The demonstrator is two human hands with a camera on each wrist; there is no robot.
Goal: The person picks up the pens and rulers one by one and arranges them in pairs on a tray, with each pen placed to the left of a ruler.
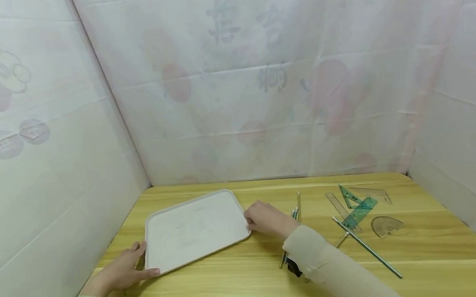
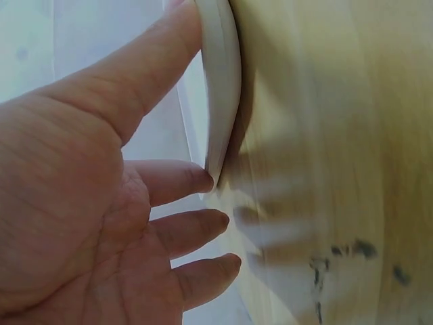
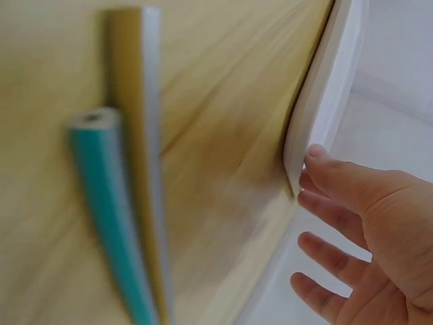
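A white rectangular tray [image 1: 196, 228] lies at a slant on the wooden table, left of the middle. At its near left corner my left hand [image 1: 123, 269] holds the edge between thumb and index finger; in the left wrist view the remaining fingers [image 2: 193, 230] stand free of it. My right hand [image 1: 268, 218] pinches the near right corner. Seen from the right wrist, the thumb rests on the tray's rim [image 3: 318, 95], while the lower fingers are apart from it. Several pencils lie beneath or beside the right forearm, among them a teal pencil [image 3: 105, 203].
Right of that arm are a green ruler [image 1: 359, 212], a green set square [image 1: 348, 200], a clear protractor [image 1: 386, 225] and other clear rulers. A long dark pencil [image 1: 372, 250] lies across another near them. Pale printed curtains [image 1: 234, 107] enclose the table [image 1: 215, 285] at the back and sides.
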